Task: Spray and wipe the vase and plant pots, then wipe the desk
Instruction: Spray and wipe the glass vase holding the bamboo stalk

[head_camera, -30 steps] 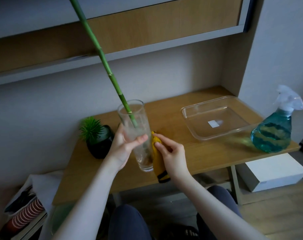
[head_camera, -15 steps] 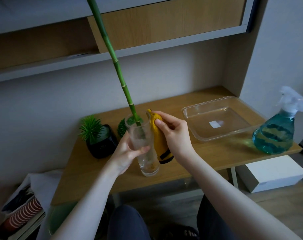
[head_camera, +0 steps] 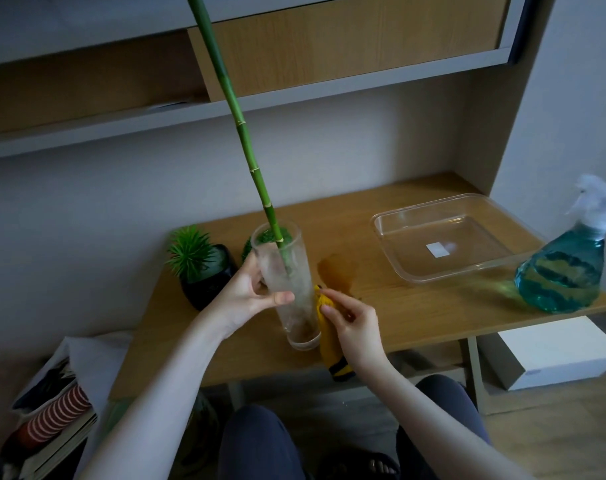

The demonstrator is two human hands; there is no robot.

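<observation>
Clear glass vase (head_camera: 287, 289), matt wood desk (head_camera: 415, 317), yellow cloth (head_camera: 329, 336)

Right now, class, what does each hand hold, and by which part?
The left hand grips the glass vase around its middle. The right hand pinches the yellow cloth near its top, against the vase's side.

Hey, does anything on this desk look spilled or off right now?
Yes: a darker wet-looking patch marks the desk just right of the glass vase, which the left hand holds tilted.
</observation>
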